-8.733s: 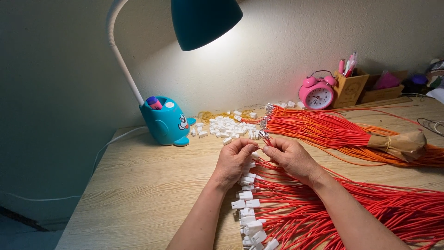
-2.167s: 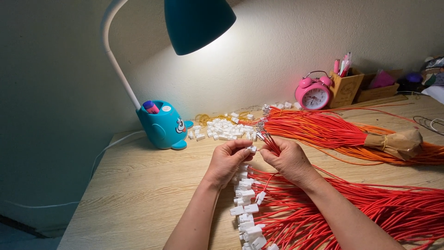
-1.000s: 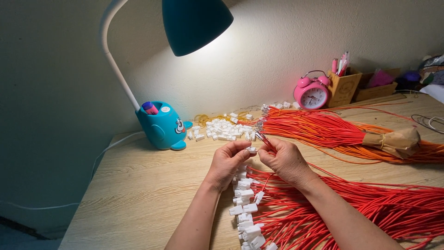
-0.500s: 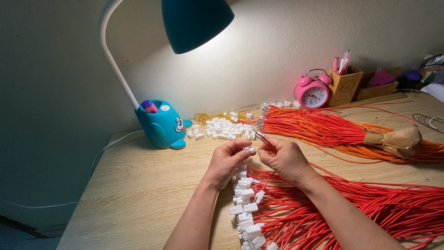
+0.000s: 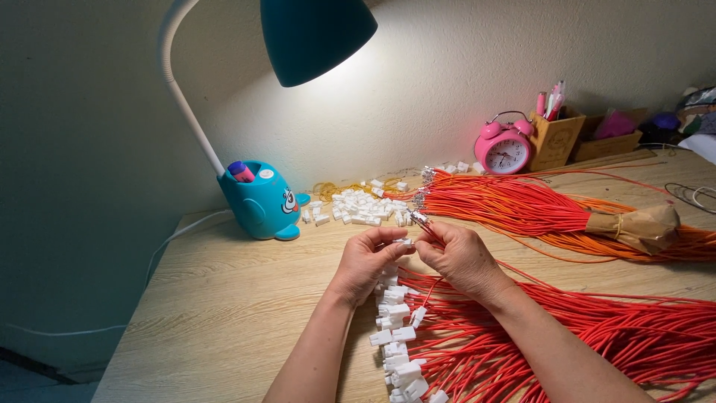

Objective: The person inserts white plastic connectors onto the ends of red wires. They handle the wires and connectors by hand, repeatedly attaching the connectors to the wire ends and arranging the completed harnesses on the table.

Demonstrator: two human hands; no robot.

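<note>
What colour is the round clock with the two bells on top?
The alarm clock is pink with a white face. The head view shows it by the wall.

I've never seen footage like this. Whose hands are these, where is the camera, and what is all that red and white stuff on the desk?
There is no machine here: a person works with two bare hands, and the one camera sits on their head, looking down. The left hand pinches a small white plastic connector. The right hand holds the metal-tipped end of a red wire right at it. Below the hands lies a spread of red wires with white connectors fitted. Farther back are a loose heap of white connectors and a bundle of red wires wrapped in brown paper. A teal desk lamp, a pink alarm clock and a pen holder stand on the wooden desk.
</note>
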